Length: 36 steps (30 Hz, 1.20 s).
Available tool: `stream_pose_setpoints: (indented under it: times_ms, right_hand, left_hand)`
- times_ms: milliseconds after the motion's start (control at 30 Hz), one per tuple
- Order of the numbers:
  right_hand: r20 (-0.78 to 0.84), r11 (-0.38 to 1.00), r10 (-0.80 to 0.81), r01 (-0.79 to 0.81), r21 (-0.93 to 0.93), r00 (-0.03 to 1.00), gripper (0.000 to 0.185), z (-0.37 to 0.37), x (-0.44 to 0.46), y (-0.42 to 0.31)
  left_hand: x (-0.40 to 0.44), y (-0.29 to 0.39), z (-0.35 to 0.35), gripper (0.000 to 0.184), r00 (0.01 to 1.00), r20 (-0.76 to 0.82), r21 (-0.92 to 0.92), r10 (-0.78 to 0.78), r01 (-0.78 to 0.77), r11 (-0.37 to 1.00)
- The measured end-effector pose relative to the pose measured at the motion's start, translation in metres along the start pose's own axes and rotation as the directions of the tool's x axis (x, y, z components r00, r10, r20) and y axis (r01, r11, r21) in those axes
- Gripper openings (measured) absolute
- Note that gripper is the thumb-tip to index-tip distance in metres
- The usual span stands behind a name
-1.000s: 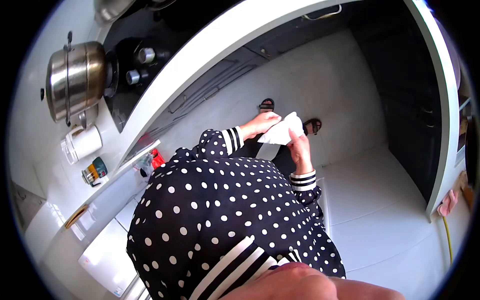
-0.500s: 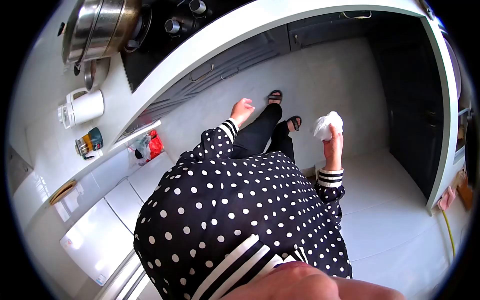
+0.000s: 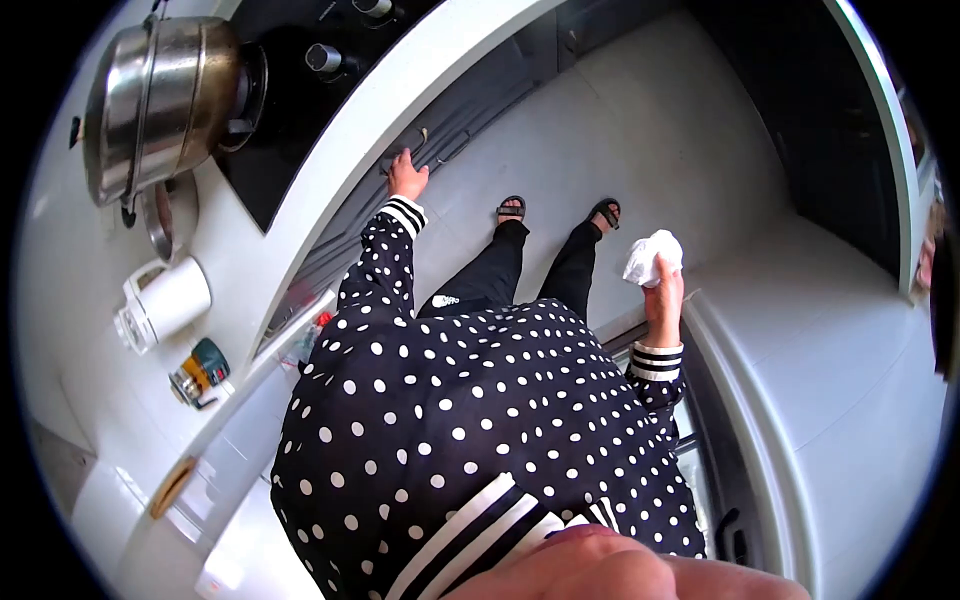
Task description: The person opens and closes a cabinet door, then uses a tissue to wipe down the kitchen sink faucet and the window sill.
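Observation:
My left hand [image 3: 408,178] reaches to the dark cabinet front below the counter, close beside a curved metal handle [image 3: 418,143]. Its fingers are apart, and I see nothing in it. Out over the floor to the right, my right hand [image 3: 664,297] is closed around a crumpled white cloth or tissue [image 3: 653,257], which bulges above the fingers. Whether the left fingertips touch the cabinet door [image 3: 365,205] I cannot tell.
On the white counter [image 3: 232,225] at the left are a large steel pot [image 3: 165,110] by the black stove [image 3: 290,110], a white pitcher [image 3: 175,298] and a small glass container [image 3: 200,372]. A doorway track [image 3: 745,400] runs at lower right.
My left hand has moved left to the cabinet front and its fingers have spread. The white cloth, earlier between both hands, is now in my right hand alone. My feet have moved apart.

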State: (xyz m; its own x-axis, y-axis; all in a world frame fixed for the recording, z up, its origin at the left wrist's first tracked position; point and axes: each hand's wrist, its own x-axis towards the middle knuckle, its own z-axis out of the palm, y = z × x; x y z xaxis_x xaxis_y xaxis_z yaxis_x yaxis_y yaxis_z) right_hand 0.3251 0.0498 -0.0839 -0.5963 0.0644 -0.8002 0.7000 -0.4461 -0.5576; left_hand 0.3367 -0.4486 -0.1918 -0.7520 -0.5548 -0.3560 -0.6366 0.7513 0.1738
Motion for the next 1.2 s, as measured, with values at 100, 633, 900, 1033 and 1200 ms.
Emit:
stream_pose_setpoints:
  times_ms: [100, 633, 900, 1033, 1200]
  right_hand:
    - [-0.011, 0.998, 0.028, -0.027, 0.062, 1.0, 0.038, 0.011, -0.031, 0.035]
    - [-0.103, 0.978, 0.062, -0.04, 0.203, 0.993, 0.041, -0.016, -0.077, 0.096]
    - [-0.059, 0.976, 0.123, -0.11, 0.19, 0.991, 0.042, -0.028, -0.072, 0.115]
    - [-0.046, 0.979, 0.105, -0.095, 0.179, 0.993, 0.04, -0.02, -0.069, 0.112]
    - [-0.03, 0.983, 0.105, -0.099, 0.152, 0.994, 0.042, -0.019, -0.068, 0.104]
  left_hand:
    - [0.016, -0.005, 0.007, 0.061, 0.992, 0.115, -0.038, 0.046, -0.042, 0.998]
    - [0.012, -0.002, 0.012, 0.048, 0.999, 0.005, 0.052, 0.049, -0.049, 0.997]
    - [-0.008, 0.007, 0.009, 0.04, 0.996, -0.066, 0.08, 0.067, -0.062, 0.995]
    - [-0.013, 0.002, 0.013, 0.038, 0.991, -0.092, 0.112, 0.096, -0.086, 0.99]
    - [-0.019, 0.006, 0.014, 0.037, 0.99, -0.103, 0.096, 0.095, -0.085, 0.992]
